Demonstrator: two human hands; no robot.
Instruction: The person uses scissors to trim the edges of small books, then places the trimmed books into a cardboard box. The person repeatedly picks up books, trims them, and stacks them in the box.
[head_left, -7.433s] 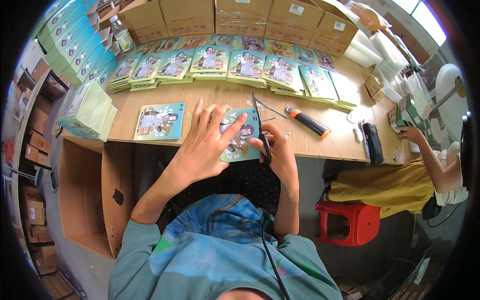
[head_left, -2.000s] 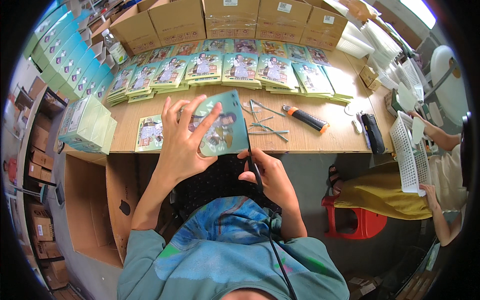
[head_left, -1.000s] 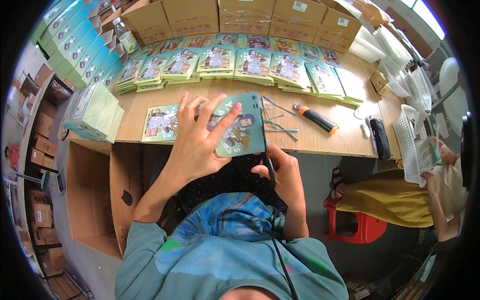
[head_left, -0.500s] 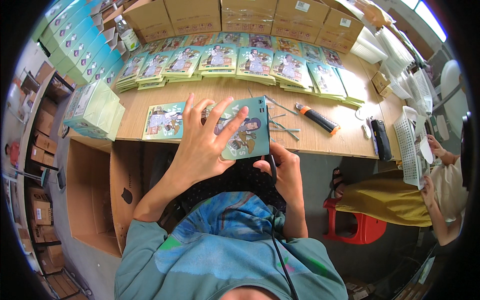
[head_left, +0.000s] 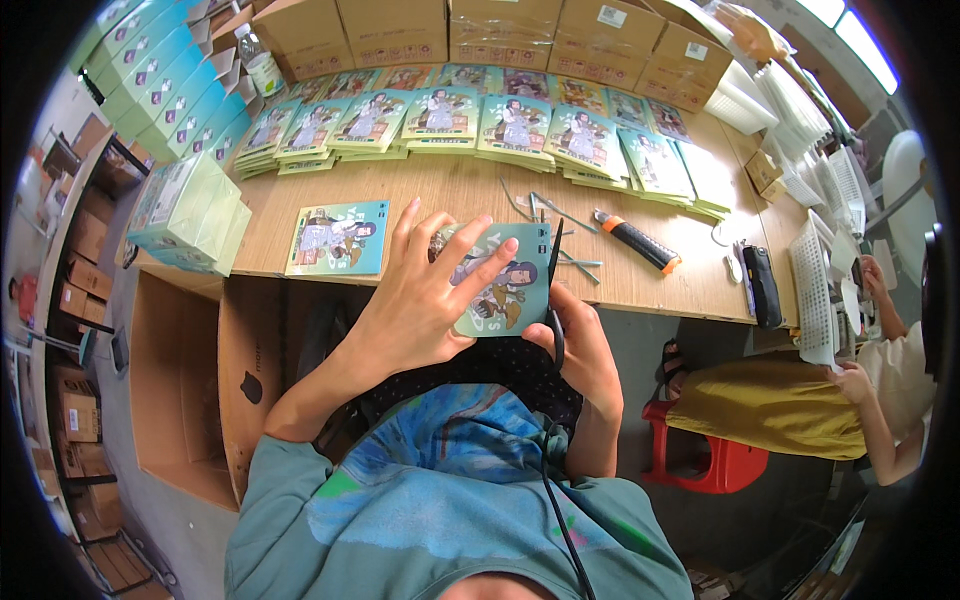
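Note:
My left hand (head_left: 425, 290) grips a teal illustrated card (head_left: 527, 305) just above my lap at the table's front edge, its fingers spread across the printed face. In my right hand (head_left: 588, 360) is a pair of black-handled scissors (head_left: 557, 345). Their dark blade runs along the card's right edge; whether it touches the card I cannot tell. A similar illustrated card (head_left: 340, 240) lies flat on the table, left of my left hand. Thin teal strips (head_left: 580, 262) are scattered beyond the scissors.
Stacks of illustrated cards (head_left: 440, 118) line the table's back, before cardboard boxes (head_left: 395, 35). An orange-and-black utility knife (head_left: 640, 243) and a black pouch (head_left: 763, 285) lie right. A pale green box (head_left: 190, 215) stands left. Another person's hand (head_left: 855, 383) is by a white basket (head_left: 815, 300).
Both hands have shifted slightly right and nearer me with the card and scissors. The scissors' blade now shows above the card's edge, and more of the flat card on the table is uncovered.

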